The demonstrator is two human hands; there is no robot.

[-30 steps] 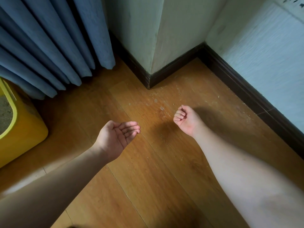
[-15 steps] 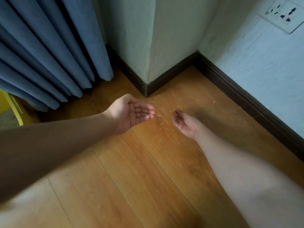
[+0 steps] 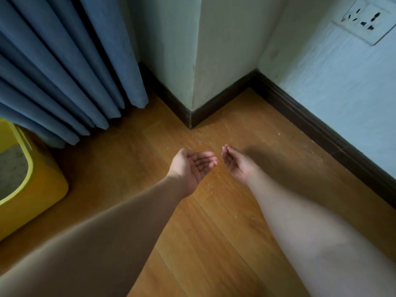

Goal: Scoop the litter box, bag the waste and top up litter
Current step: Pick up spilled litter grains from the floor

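Observation:
A yellow litter box [image 3: 38,189] with grey litter [image 3: 11,166] inside stands at the left edge, partly cut off. Small litter grains [image 3: 211,189] lie scattered on the wooden floor near the wall corner. My left hand [image 3: 192,166] is held palm up and cupped above the floor, fingers relaxed, holding nothing I can make out. My right hand [image 3: 234,162] faces it a short gap to the right, palm turned inward, fingers loosely bent and close to the floor.
Blue curtains [image 3: 64,71] hang at the upper left, reaching down behind the litter box. A projecting wall corner with dark skirting [image 3: 190,118] stands just beyond my hands. A wall socket [image 3: 364,20] sits at the upper right.
My left hand moved forward and right until it sits close beside my right hand. My right hand went from a curled fist to loosely bent fingers. The view tilted up.

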